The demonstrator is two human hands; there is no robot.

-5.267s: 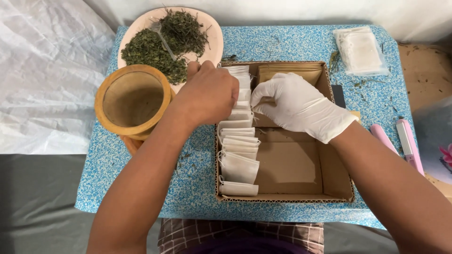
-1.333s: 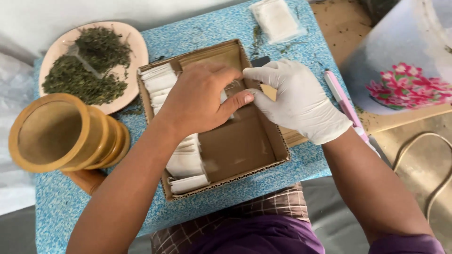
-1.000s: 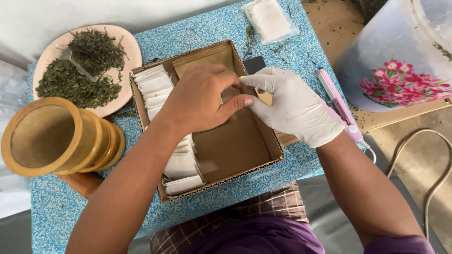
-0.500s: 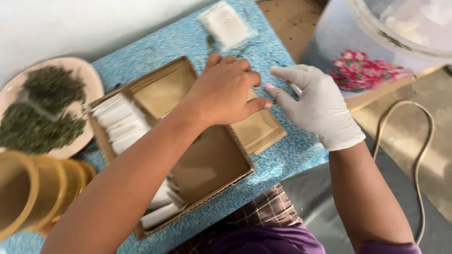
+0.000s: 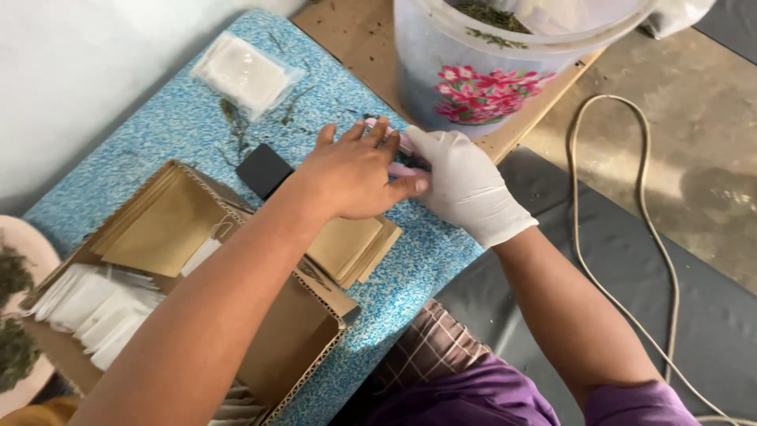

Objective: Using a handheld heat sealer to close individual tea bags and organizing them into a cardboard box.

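My bare left hand (image 5: 355,170) and my white-gloved right hand (image 5: 461,183) meet over a slim pink hand tool (image 5: 399,168) on the blue speckled table (image 5: 158,134). The left fingers lie across the tool with the thumb under it. The gloved fingers close on it from the right. Most of the tool is hidden by both hands. A small stack of brown paper packets (image 5: 355,246) lies just under my left wrist, beside the cardboard box (image 5: 303,347). Whether a packet sits in the tool cannot be seen.
The box holds white tea bags (image 5: 87,304) and more brown packets (image 5: 162,225). A black block (image 5: 264,170) and a clear pouch of white bags (image 5: 244,72) lie beyond. A flowered plastic bucket (image 5: 489,75) stands close on the right; a pale cable (image 5: 623,237) loops across the floor.
Both hands left the box and moved right to the pink tool near the bucket. The view swung right, so the herb plate and wooden mortar slid almost out of sight.
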